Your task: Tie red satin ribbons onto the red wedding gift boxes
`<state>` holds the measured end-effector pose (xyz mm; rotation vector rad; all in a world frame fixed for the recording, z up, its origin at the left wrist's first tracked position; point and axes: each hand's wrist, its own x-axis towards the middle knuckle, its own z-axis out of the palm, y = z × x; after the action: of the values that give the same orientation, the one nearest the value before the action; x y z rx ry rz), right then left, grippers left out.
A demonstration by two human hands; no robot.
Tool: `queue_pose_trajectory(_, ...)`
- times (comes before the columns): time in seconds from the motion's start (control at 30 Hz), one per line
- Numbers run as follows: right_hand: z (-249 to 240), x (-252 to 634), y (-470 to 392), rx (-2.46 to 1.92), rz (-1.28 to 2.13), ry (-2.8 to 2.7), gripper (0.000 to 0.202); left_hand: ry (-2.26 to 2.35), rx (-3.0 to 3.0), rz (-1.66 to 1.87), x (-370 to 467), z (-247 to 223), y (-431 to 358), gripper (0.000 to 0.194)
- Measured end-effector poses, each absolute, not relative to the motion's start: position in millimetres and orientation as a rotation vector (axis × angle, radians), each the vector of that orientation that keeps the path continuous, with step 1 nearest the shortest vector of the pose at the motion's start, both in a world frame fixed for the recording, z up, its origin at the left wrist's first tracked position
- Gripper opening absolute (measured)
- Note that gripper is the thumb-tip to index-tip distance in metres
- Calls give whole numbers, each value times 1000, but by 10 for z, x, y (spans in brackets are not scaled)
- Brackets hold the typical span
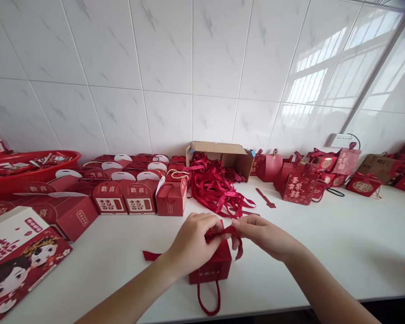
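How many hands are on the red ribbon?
2: the left hand, over the small red box, and the right hand, farther right. Both pinch the ribbon; no other hands show.

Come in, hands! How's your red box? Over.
Left hand and right hand: fingers on ribbon. Box below, on table, cord loop toward front. Ribbon pile behind, out of the way.

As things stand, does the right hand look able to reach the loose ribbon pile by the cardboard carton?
Probably yes: the ribbon pile spills from the cardboard carton toward the right hand, with nothing tall between. Its fingers seem busy with the ribbon over the small box, so may need to let go first.
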<state>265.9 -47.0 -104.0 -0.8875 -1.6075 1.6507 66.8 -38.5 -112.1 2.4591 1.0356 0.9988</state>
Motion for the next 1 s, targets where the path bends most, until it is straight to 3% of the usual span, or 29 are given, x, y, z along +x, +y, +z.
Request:
queue_pose_trajectory(0.1,-1063,2679,-489,-1038,1583,-1655,46,1070,2461,1076,636,-1132,-361,18)
queue_pose_trajectory(0.5,-923,3008,-757,-1361,1316,-2393,31,1158,2457,1214,516,-1203,-319,16)
queue_pose_trajectory(0.7,-938,2850,-685,-1353,974,-2064,31,1160,2435,1206,522,-1161,-310,14)
queue_pose_trajectory(1.0,-1233,2341,-538,-1148,955,-1695,41,1105,2467,1327,507,-1032,-303,13)
